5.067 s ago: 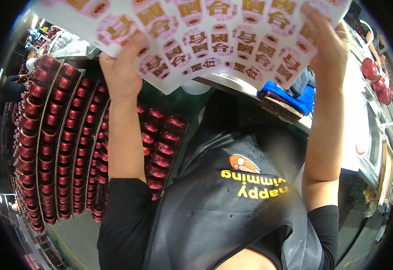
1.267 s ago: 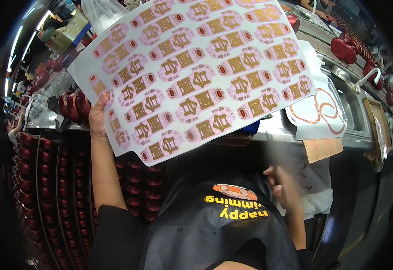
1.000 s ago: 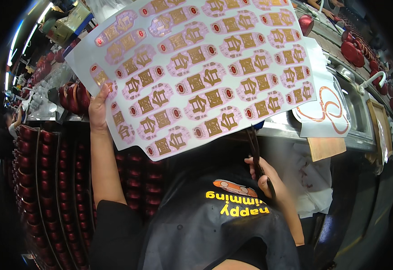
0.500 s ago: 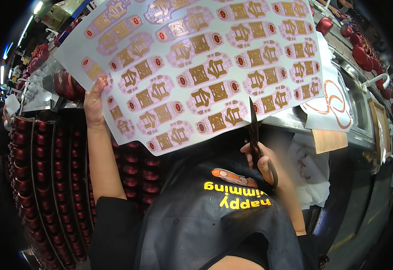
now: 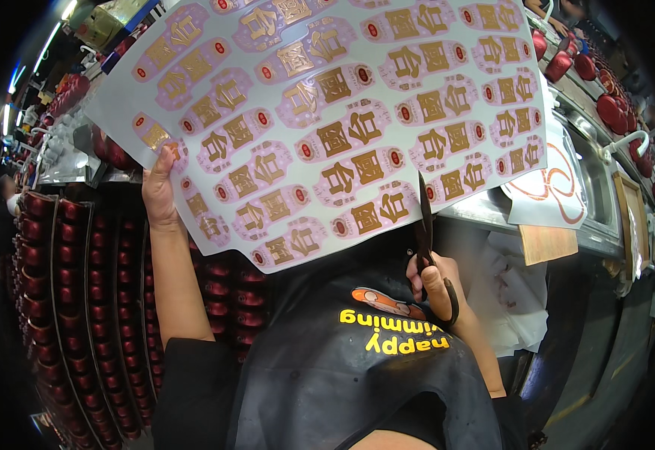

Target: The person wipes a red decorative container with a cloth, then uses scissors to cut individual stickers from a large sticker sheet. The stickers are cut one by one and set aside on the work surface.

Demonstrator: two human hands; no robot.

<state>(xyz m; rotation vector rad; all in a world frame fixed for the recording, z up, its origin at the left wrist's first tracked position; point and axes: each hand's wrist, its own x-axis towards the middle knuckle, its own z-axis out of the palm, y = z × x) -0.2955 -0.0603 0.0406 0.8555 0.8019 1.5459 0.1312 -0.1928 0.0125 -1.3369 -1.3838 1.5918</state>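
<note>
Held in the right hand (image 5: 438,289) is a pair of dark scissors (image 5: 426,238), the fingers threaded through the loops and closed about them; the blades point upward and meet the lower edge of a large sticker sheet (image 5: 327,127). Whether the blades are parted or closed cannot be told, since they are seen edge-on. The left hand (image 5: 160,187) is pinched on the sheet's left margin, thumb behind and fingers on the printed face, so that the sheet is held up, spread and tilted in front of the chest, above the black apron (image 5: 357,360).

For a clean cut, the sheet would best be kept taut between the pinching hand and the blades, and the blades steered along a white channel between two columns of labels, so that no printed label is nicked. A long, steady stroke is judged better than short snips, because the sheet is thin and prone to buckle.

The sheet is glossy, flexible and white, printed with rows of oblong lilac labels bearing gold characters and small red dots. Behind it a metal table (image 5: 582,217) is seen, with a second printed sheet (image 5: 552,187) lying on it. At the left, racks of round, dark-red lacquered pieces (image 5: 50,277) are ranged in curved rows.
</note>
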